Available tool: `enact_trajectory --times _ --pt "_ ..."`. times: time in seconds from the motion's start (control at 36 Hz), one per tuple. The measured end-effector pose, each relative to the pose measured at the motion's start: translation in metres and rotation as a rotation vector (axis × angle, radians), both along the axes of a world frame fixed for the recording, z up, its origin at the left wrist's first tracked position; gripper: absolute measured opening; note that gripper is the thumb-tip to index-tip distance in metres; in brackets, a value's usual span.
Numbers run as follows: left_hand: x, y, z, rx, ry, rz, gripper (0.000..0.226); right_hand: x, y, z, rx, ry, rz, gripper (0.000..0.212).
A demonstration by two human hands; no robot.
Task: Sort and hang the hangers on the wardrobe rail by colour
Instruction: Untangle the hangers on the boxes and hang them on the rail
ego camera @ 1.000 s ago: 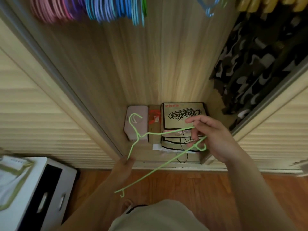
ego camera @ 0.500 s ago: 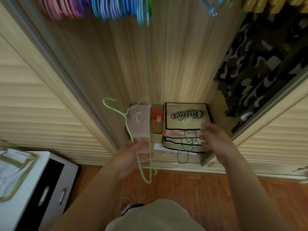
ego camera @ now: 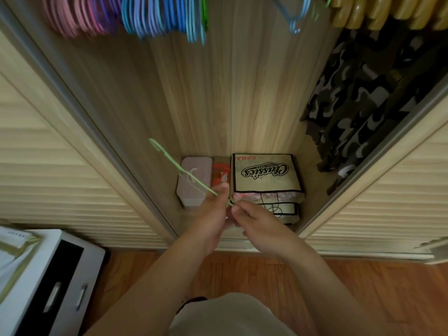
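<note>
My left hand (ego camera: pixel 213 214) gripped the green hanger (ego camera: pixel 184 173) near the centre of the frame, fingers curled round its thin wire, its hook pointing toward the upper left. My right hand (ego camera: pixel 257 224) met it just to the right, fingertips pinching the hanger's lower end. Both hands were in front of the open wardrobe, above the pink box (ego camera: pixel 194 180) and the Classics bag (ego camera: pixel 264 173) on its floor. Along the top edge hung pink hangers (ego camera: pixel 72 15), blue hangers (ego camera: pixel 157 18) and, at upper right, yellow hangers (ego camera: pixel 388 10). A camouflage garment (ego camera: pixel 363 105) hung at right.
</note>
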State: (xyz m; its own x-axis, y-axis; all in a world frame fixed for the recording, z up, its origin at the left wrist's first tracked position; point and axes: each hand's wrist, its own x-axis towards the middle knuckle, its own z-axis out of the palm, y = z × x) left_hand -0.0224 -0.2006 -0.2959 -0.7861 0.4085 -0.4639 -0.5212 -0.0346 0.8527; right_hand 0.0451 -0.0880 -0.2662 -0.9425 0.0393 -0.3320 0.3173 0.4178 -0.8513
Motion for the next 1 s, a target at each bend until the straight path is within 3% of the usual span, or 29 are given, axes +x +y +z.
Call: enact_trajectory --times 0.19,0.31,0.39,0.53,0.64,0.83,1.0 --pt "0.001 -0.001 0.014 -0.27 0.129 -0.108 0.023 -0.008 -0.005 -0.017 -0.121 0.017 -0.177 0.032" --pt "-0.018 -0.017 0.035 -0.405 0.385 -0.029 0.021 -0.02 0.003 -0.014 -0.148 0.004 -0.383 0.031" --pt "-0.055 -0.039 0.076 -0.483 0.696 0.172 0.018 -0.035 0.017 0.013 -0.118 0.095 -0.453 0.03" --pt "-0.107 -0.076 0.183 -0.571 1.331 0.584 0.049 -0.071 0.029 0.098 -0.06 0.375 -0.52 0.031" --pt "-0.14 -0.106 0.267 -0.757 1.668 1.021 0.072 -0.1 0.027 0.158 -0.009 0.605 -0.5 0.032" --pt "-0.21 -0.151 0.302 -1.05 1.551 1.067 0.083 -0.156 0.032 0.202 0.092 0.706 -0.495 0.03" --pt "-0.231 -0.164 0.302 -1.094 1.737 1.123 0.065 -0.209 0.046 0.236 0.16 0.733 -0.504 0.032"
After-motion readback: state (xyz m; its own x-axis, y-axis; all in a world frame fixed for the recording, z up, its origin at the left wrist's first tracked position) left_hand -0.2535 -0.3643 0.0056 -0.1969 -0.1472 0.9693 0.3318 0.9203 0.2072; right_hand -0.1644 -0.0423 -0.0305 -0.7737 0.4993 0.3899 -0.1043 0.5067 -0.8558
